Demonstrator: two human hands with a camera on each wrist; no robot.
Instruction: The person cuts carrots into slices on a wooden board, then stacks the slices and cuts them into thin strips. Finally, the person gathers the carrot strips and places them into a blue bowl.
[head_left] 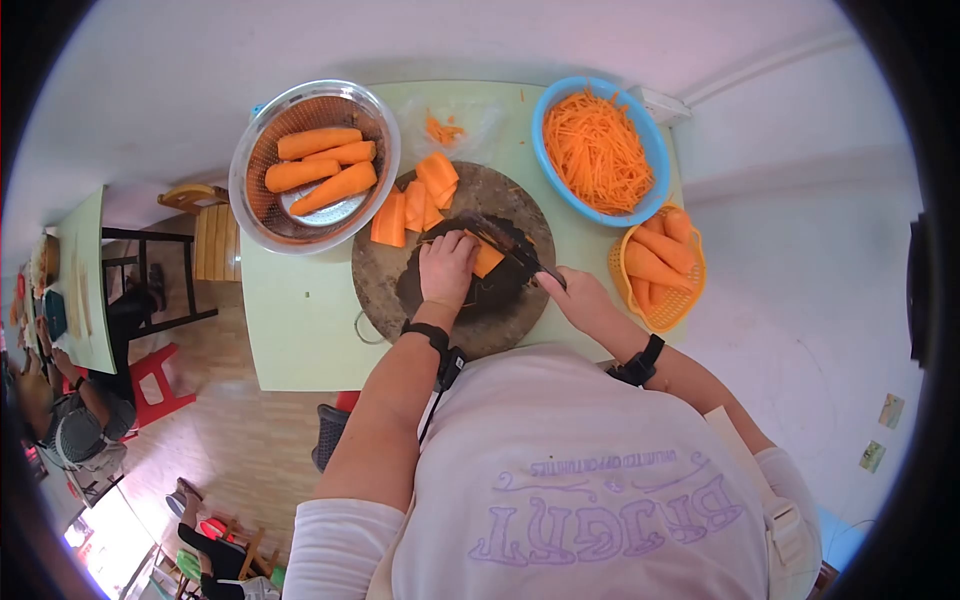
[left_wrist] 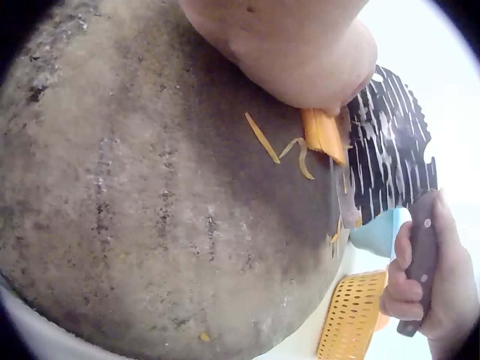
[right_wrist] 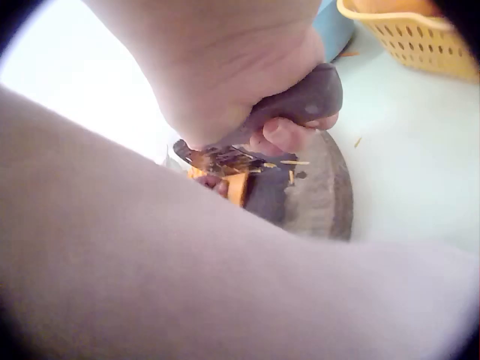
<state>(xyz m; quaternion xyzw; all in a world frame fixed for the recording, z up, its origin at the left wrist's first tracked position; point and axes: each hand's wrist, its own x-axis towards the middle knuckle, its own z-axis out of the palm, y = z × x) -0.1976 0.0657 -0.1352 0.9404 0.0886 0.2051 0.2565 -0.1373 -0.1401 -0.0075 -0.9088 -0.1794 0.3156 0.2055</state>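
Note:
On the round chopping board (head_left: 380,290), my left hand (head_left: 448,268) holds down an orange carrot piece (head_left: 487,262) with its fingers bent over it. My right hand (head_left: 588,303) grips the brown handle of a broad, dark-bladed kitchen knife (left_wrist: 390,142). The blade stands on edge right beside the carrot piece and the left fingers. Thin carrot shreds (left_wrist: 262,139) lie on the board near the cut. Several thick carrot slabs (head_left: 390,220) sit at the board's far left. In the right wrist view, the forearm covers much of the board.
A steel bowl (head_left: 243,205) with peeled carrots stands back left. Back right, a blue basin (head_left: 541,135) holds shredded carrot, with a yellow basket (head_left: 660,318) of whole carrots nearer me. A clear plastic bag (head_left: 482,128) with carrot bits lies behind the board. Other people sit far left.

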